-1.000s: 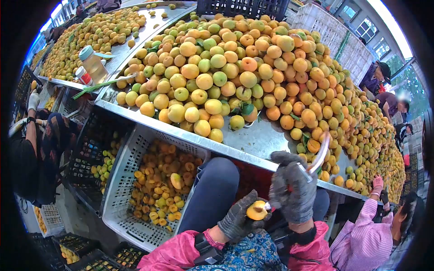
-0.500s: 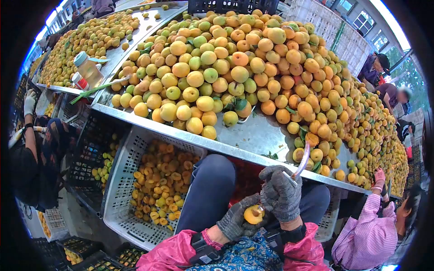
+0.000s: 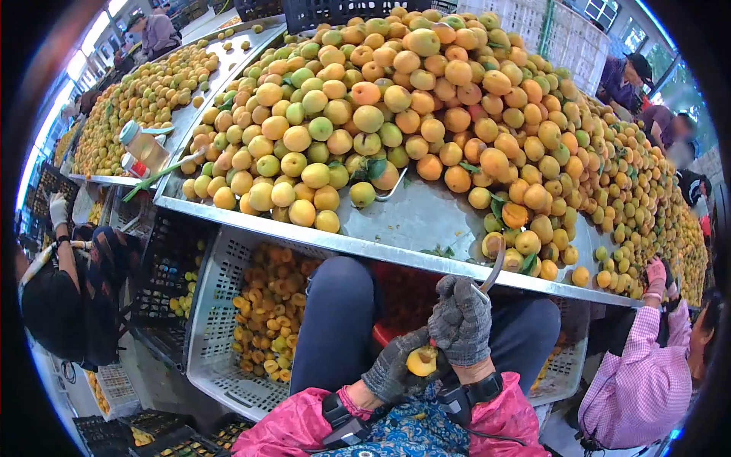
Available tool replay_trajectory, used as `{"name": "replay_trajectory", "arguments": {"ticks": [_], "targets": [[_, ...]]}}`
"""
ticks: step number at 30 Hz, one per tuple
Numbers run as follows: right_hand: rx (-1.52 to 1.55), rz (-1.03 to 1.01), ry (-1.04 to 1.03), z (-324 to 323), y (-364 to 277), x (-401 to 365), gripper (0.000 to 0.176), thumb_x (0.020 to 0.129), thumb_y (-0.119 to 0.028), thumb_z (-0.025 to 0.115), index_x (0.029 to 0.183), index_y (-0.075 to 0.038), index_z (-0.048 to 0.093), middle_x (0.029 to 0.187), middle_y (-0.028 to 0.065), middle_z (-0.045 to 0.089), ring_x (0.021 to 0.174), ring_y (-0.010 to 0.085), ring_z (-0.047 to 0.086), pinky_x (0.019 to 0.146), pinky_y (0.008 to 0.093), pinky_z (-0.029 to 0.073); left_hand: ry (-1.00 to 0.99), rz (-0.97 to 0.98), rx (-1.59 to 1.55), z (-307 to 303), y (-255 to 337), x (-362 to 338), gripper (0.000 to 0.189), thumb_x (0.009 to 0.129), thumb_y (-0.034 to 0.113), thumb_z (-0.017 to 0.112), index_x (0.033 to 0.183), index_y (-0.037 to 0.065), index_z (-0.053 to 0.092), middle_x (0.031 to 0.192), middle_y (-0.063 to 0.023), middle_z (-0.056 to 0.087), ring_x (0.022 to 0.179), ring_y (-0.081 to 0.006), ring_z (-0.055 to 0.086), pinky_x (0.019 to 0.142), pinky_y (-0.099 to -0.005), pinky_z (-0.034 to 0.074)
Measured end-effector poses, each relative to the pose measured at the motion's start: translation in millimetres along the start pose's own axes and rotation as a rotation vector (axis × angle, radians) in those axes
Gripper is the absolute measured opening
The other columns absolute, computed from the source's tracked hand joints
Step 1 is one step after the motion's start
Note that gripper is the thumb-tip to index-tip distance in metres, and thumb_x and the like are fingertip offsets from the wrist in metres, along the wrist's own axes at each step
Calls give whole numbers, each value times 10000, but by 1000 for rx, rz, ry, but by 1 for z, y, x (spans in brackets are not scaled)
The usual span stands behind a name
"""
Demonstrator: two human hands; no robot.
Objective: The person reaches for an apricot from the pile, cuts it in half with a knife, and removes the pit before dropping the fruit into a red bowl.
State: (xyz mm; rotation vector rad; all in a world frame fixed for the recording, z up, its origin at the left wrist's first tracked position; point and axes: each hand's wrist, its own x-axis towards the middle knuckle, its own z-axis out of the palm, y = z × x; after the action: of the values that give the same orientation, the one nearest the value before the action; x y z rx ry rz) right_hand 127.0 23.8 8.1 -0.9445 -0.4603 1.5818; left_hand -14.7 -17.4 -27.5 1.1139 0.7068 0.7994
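Orange and soft, the fruit [image 3: 421, 360] sits low by your lap, under the edge of the desk [image 3: 415, 221]. Your left hand [image 3: 394, 371] has its grip closed round it, and the open side seems to face you. Your right hand [image 3: 461, 326] has its grip tight on the knife [image 3: 493, 273], blade pointing up at the desk.

The fruit looks light, ripe and easy to squash. The open side is likely wet and slippery. Hold it gently by the skin at the sides, with your fingers away from the blade.

Since a second ago, both hands have come lower and nearer your body. The right hand is closer to the fruit, and less of the blade shows. The pile [image 3: 365, 114] and the crate [image 3: 204, 320] look the same.
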Motion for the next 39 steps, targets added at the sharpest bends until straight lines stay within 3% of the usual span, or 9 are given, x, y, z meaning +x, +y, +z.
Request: {"name": "replay_trajectory", "arguments": {"ticks": [2, 4, 11, 16, 19, 23, 28, 29, 39], "targets": [[-258, -221, 176, 0, 1, -3, 364, 912, -371, 621, 916, -7, 643, 591, -1, 543, 448, 55, 480, 420, 207, 392, 1, 20, 5, 3, -10, 2, 527, 816, 233, 736, 1252, 39, 514, 1180, -110, 583, 1067, -235, 585, 950, -336, 470], [-181, -177, 143, -10, 1, -9, 364, 910, -370, 624, 943, -8, 635, 573, -2, 531, 430, 63, 474, 405, 212, 384, -48, -570, -1190, -4, -35, 6, 518, 907, 461, 591, 1216, 49, 533, 1100, -95, 610, 950, -224, 615, 850, -325, 511], [-120, -284, 344, -9, 15, -17, 275, 913, -294, 629, 884, -20, 634, 642, -4, 548, 470, 70, 483, 424, 215, 367, 435, -448, -825, 26, -35, 2, 470, 936, 522, 501, 1057, 75, 582, 875, -52, 637, 739, -156, 607, 649, -291, 504], [-54, -224, 414, -16, 23, -20, 246, 920, -272, 628, 829, -43, 640, 665, 1, 576, 513, 61, 507, 457, 218, 392, 282, -28, 519, 19, -60, -10, 469, 844, 172, 676, 1243, -6, 503, 1019, -109, 643, 937, -242, 629, 819, -351, 496], [-242, -174, 243, -15, 20, -24, 222, 894, -244, 646, 839, -29, 640, 714, 8, 615, 625, 102, 583, 573, 254, 467, 438, -264, -461, 29, -38, -3, 492, 807, 159, 695, 1240, 10, 515, 1046, -111, 641, 1002, -231, 613, 860, -349, 488], [-1055, -813, -5, -38, 47, -17, 274, 837, -302, 696, 880, -47, 605, 661, 38, 579, 616, 146, 595, 610, 305, 482, 268, -25, 445, 21, -38, -10, 427, 890, 210, 605, 1273, 51, 500, 1115, -89, 623, 1054, -214, 592, 914, -332, 468], [-903, -651, -98, -42, 67, -19, 213, 761, -135, 646, 965, -73, 637, 737, 124, 615, 632, 341, 586, 547, 431, 435, 268, -550, -936, 4, -58, -3, 464, 922, 219, 549, 1352, 100, 423, 1320, -65, 502, 1173, -190, 516, 1013, -333, 420], [-953, -658, -99, -38, 65, -18, 183, 758, -126, 647, 934, -76, 642, 726, 128, 617, 630, 346, 592, 550, 418, 446, 266, -391, -444, -7, -99, -7, 435, 938, 199, 519, 1353, 108, 428, 1359, -56, 466, 1220, -181, 477, 1050, -341, 395], [-236, -257, 323, -27, -23, -40, 146, 861, -172, 679, 914, -40, 644, 763, 4, 643, 628, 91, 586, 562, 227, 460, 273, -554, -708, -8, -39, 11, 508, 934, 544, 479, 1086, 77, 611, 946, -47, 648, 869, -180, 626, 786, -346, 521]]}}
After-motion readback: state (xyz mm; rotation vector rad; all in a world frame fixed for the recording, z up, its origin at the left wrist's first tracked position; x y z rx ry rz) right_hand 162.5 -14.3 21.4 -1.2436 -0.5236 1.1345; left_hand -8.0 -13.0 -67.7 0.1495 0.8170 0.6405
